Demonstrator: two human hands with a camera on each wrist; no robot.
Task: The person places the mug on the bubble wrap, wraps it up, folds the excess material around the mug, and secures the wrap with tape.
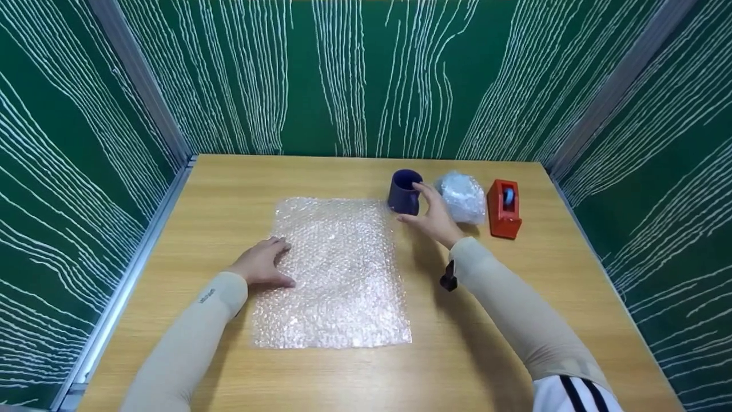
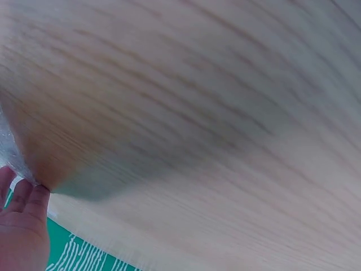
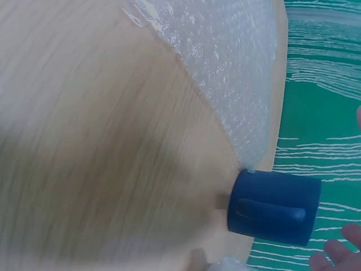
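A dark blue mug [image 1: 401,197] stands upright at the back of the table, its handle [image 3: 271,210] facing my right wrist camera. My right hand [image 1: 433,218] reaches toward it with thumb and fingers spread; in the right wrist view the fingertips [image 3: 337,253] show apart from the mug. A flat sheet of bubble wrap [image 1: 337,274] lies in the middle, one far corner close to the mug's base. My left hand [image 1: 264,262] rests on the sheet's left edge, thumb and fingers apart. Only part of this hand [image 2: 23,231] shows in the left wrist view.
A bundle in bubble wrap [image 1: 462,197] sits right of the mug, its contents hidden. Beyond it stands a red tape dispenser [image 1: 504,212] with a blue roll. Green walls with white streaks enclose the wooden table [image 1: 354,377] at the back and sides.
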